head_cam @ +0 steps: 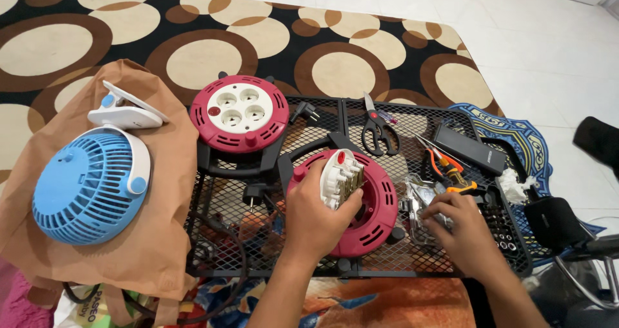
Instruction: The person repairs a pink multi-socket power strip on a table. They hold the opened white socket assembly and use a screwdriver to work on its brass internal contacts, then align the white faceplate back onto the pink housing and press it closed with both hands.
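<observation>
My left hand (317,213) grips a white round socket plate (340,176), tilted on edge so its brass contacts show. The plate sits over an opened red cable reel housing (374,209) on the black wire-mesh table (225,199). To the right, my right hand (459,228) rests on a crumpled clear plastic bag of small metal parts (420,202); whether its fingers pinch anything is hidden. A second, whole red cable reel (240,114) with a white socket face stands at the table's back left.
Black-handled scissors (378,131), orange-handled pliers (451,170) and a black rectangular box (468,149) lie along the far side of the mesh. A blue-and-white clip fan (90,183) lies on brown paper at left. A patterned circle rug covers the floor behind.
</observation>
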Tool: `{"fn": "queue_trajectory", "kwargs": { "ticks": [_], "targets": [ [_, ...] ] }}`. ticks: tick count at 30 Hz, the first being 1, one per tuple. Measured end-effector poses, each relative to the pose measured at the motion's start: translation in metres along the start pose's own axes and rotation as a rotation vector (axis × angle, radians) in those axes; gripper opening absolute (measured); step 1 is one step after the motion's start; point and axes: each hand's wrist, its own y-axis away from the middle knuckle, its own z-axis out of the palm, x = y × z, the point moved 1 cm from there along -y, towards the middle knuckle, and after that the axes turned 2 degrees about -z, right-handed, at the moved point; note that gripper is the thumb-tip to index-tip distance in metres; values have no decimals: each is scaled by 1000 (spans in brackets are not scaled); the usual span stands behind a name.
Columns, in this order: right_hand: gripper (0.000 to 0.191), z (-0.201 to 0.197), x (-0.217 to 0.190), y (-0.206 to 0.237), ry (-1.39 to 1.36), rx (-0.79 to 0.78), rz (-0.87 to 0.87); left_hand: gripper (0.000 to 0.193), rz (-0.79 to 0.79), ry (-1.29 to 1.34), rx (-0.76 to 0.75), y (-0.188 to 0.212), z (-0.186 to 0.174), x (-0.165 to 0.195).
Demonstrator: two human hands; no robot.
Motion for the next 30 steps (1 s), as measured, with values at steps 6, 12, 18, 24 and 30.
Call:
{"fn": "queue_trajectory", "kwargs": {
  "ticks": [6,12,18,24,30],
  "targets": [
    [14,-11,2,-3,-147,-58,192,49,35,-33,-17,-1,-2,2],
    [18,-13,5,0,-213,-32,282,44,58,1,-44,-2,-4,6],
    [13,-16,10,2,-479,79,268,36,-48,110,-81,-3,-4,1],
    [14,-11,-35,0,-758,116,114,37,-19,127,-54,-2,-4,-7],
    [13,2,-116,-10,-480,311,-269,39,13,114,-31,2,-2,-13]
  ]
}}
